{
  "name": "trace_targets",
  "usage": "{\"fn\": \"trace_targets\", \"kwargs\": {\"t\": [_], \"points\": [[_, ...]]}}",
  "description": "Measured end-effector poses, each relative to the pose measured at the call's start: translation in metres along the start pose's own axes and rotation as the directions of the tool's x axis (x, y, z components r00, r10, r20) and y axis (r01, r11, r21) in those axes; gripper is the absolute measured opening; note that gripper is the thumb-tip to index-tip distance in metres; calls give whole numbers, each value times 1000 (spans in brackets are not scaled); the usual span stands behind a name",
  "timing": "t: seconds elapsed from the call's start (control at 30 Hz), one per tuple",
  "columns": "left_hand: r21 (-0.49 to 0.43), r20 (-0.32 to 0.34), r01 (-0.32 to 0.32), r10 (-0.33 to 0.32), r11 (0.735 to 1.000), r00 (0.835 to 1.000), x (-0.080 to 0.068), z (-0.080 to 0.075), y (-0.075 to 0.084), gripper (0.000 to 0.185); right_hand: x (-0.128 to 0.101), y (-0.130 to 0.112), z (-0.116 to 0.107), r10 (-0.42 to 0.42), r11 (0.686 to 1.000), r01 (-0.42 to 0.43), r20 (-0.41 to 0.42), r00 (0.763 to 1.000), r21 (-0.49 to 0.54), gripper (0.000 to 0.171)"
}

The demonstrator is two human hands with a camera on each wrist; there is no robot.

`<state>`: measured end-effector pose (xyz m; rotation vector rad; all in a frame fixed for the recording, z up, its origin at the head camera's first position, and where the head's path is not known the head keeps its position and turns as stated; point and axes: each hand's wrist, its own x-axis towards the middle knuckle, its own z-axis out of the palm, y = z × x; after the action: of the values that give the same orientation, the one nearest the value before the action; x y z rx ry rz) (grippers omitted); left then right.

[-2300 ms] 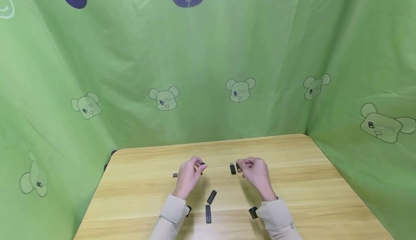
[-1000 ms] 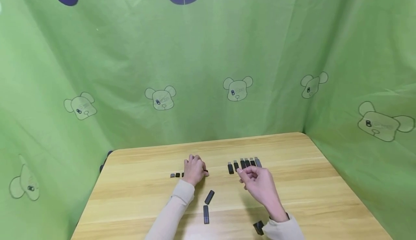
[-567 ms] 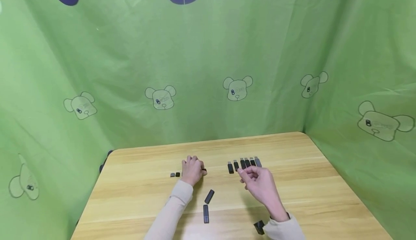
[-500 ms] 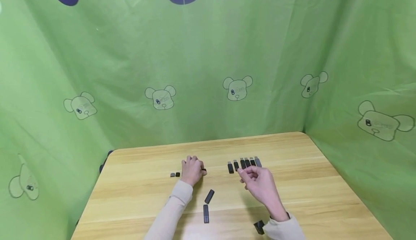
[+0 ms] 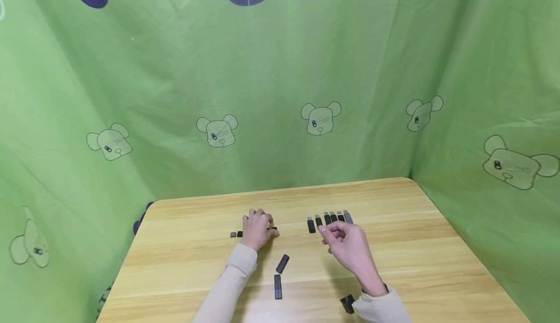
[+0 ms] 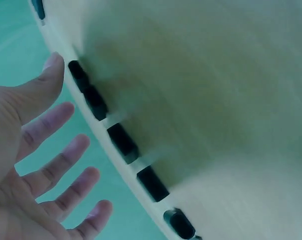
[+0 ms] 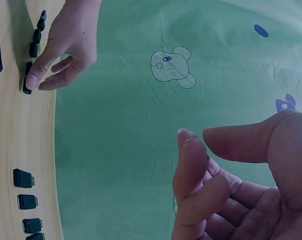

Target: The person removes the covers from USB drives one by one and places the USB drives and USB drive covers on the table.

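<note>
My left hand (image 5: pixel 257 229) rests relaxed on the caps (image 5: pixel 236 234); my right hand (image 5: pixel 345 245) hovers loosely curled, holding nothing. Best to nudge the row gently, keeping it straight.

Your small black caps (image 5: pixel 236 234) lie flat in a row on the table, some hidden under your left hand (image 5: pixel 257 229). The uncapped black drives (image 5: pixel 329 219) lie side by side, just beyond your right hand (image 5: pixel 345 245).

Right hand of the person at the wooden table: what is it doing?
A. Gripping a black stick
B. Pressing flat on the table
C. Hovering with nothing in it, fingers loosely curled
C: the right hand hangs above the wooden table beside the row of small black sticks, its fingers around nothing.
</note>
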<state>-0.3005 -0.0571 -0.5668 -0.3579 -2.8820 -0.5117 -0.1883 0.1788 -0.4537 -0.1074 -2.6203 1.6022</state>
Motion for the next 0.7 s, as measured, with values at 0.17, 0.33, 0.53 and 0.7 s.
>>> {"fn": "trace_targets", "kwargs": {"t": [0.17, 0.33, 0.53, 0.7], "points": [[-47, -97, -11, 6, 999, 995, -8, -11, -1, 39, -1, -3, 4, -16, 1000, 16, 4, 1000, -14, 12], [-144, -174, 53, -78, 988, 982, -21, -29, -6, 39, -4, -3, 8, -20, 999, 20, 11, 1000, -31, 10], [-280, -289, 142, -224, 949, 931, -46, -54, -11, 39, -7, -2, 10, -35, 997, 35, -1, 999, -65, 11], [-342, -356, 164, -290, 925, 888, -76, -65, -10, 36, -10, -3, 9, -72, 994, 70, -12, 997, -87, 10]]}}
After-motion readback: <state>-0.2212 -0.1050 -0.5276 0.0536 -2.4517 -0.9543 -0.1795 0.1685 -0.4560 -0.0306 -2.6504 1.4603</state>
